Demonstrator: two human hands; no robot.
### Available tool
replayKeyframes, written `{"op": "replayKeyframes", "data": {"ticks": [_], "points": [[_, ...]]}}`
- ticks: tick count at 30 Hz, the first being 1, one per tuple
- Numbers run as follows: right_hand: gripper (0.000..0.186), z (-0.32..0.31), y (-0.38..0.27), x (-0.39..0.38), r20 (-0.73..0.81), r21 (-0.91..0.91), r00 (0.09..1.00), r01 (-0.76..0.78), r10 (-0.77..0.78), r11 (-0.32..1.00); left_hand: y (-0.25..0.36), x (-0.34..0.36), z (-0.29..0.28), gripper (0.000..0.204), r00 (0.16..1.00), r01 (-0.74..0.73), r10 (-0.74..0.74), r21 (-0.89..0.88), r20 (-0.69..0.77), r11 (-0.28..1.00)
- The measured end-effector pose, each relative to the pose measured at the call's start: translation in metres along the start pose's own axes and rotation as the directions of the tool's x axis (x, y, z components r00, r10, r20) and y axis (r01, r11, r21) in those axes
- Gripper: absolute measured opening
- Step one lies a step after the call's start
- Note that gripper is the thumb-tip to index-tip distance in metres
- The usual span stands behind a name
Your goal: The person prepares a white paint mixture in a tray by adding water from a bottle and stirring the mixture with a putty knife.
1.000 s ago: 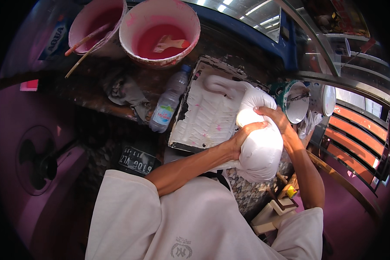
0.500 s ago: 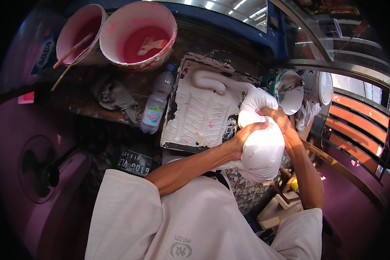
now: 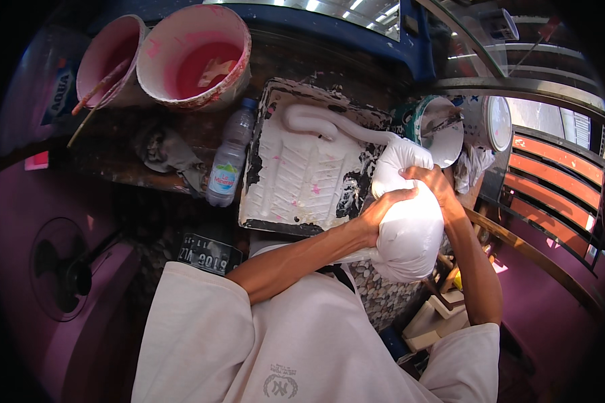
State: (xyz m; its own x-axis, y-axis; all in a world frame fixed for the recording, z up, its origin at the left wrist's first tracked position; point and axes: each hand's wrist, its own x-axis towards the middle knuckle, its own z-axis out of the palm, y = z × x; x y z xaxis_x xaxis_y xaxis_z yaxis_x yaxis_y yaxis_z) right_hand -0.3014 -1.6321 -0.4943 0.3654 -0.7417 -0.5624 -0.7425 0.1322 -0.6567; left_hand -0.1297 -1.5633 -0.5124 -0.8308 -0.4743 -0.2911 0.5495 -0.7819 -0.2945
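Observation:
A bulging white plastic bag (image 3: pixel 411 235) is held up in front of me at the right. My left hand (image 3: pixel 381 218) grips its near-left side, thumb pressed into the plastic. Opposite it, my right hand (image 3: pixel 438 188) is wrapped round the bag's upper right side. From the bag's top a filled, tube-like white neck (image 3: pixel 356 131) runs left and curls back on itself in the paint tray (image 3: pixel 292 181). The tray is ridged and white, with black, flaking edges and pink specks. What fills the bag cannot be seen.
Two pink-stained buckets (image 3: pixel 238 84) stand at the far left, the smaller with sticks. A water bottle (image 3: pixel 227 158) and a stained rag (image 3: pixel 171 153) lie left of the tray. Right of it are a green-and-white paint can (image 3: pixel 444 138) and a white tub (image 3: pixel 500 124). A fan (image 3: pixel 60 269) is at left.
My view has shifted slightly, so the tray, buckets and bottle appear further left. Both hands keep their hold on the bag, which sits slightly further right of the tray.

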Motion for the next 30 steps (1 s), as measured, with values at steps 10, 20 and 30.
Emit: {"op": "replayKeyframes", "data": {"ticks": [10,20,30], "points": [[0.029,0.013,-0.043,0.006,0.344,0.854,0.832,-0.470,0.436,0.224,-0.003,-0.007,-0.011,0.037,1.000,0.020,-0.022,0.166,0.009,0.986],[0.028,0.014,-0.057,0.016,0.518,0.747,0.713,-0.646,0.472,0.158,0.004,-0.007,-0.013,0.038,0.993,0.105,-0.112,0.138,0.041,0.985],[0.033,0.026,-0.084,0.029,0.368,0.638,0.717,-0.658,0.592,0.399,0.010,-0.009,-0.023,0.038,0.993,0.054,-0.065,0.105,0.096,0.993]]}}
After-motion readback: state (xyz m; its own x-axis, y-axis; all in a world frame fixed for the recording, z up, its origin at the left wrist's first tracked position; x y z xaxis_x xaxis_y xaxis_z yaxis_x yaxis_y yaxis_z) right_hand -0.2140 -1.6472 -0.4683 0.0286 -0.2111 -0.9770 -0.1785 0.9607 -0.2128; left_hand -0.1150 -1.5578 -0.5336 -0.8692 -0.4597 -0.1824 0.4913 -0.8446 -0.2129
